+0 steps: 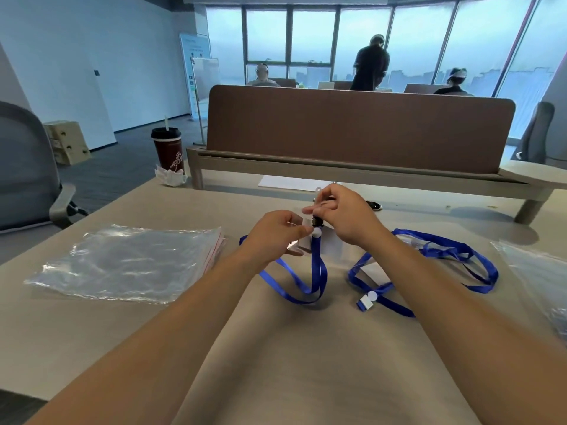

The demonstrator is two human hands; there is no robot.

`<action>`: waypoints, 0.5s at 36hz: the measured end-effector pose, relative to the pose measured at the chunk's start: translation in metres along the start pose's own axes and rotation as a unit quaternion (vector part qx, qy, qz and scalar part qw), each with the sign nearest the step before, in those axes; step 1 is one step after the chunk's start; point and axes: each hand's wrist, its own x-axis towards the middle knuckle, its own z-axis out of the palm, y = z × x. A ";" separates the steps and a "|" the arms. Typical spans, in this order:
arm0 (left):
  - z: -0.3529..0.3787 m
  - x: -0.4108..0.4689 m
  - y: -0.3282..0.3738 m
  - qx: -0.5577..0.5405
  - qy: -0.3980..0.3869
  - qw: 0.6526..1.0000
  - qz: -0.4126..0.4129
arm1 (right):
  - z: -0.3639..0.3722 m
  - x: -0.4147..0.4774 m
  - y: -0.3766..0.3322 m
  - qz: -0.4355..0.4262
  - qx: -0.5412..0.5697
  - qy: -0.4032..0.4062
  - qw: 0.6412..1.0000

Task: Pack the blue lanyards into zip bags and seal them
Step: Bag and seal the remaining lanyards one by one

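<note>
Both my hands hold one blue lanyard [316, 271] above the middle of the desk. My left hand [273, 234] pinches its white clip end and a small clear piece. My right hand [343, 216] grips the dark clasp at the lanyard's top. Its strap hangs down in a loop onto the desk. More blue lanyards [445, 259] lie tangled to the right, one with a white tag [366, 302]. A stack of clear zip bags [129, 262] with red seal lines lies flat on the left.
A dark red takeaway cup [168, 151] with a straw stands at the desk's far left corner beside crumpled tissue. A brown desk divider [359, 127] runs across the back. More clear plastic [540, 280] lies at the right edge. A grey chair [27, 170] stands left. People sit beyond the divider.
</note>
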 end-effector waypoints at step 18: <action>-0.001 0.007 -0.008 -0.034 0.036 0.999 -0.008 | 0.005 -0.006 -0.004 0.051 0.011 -0.006 0.999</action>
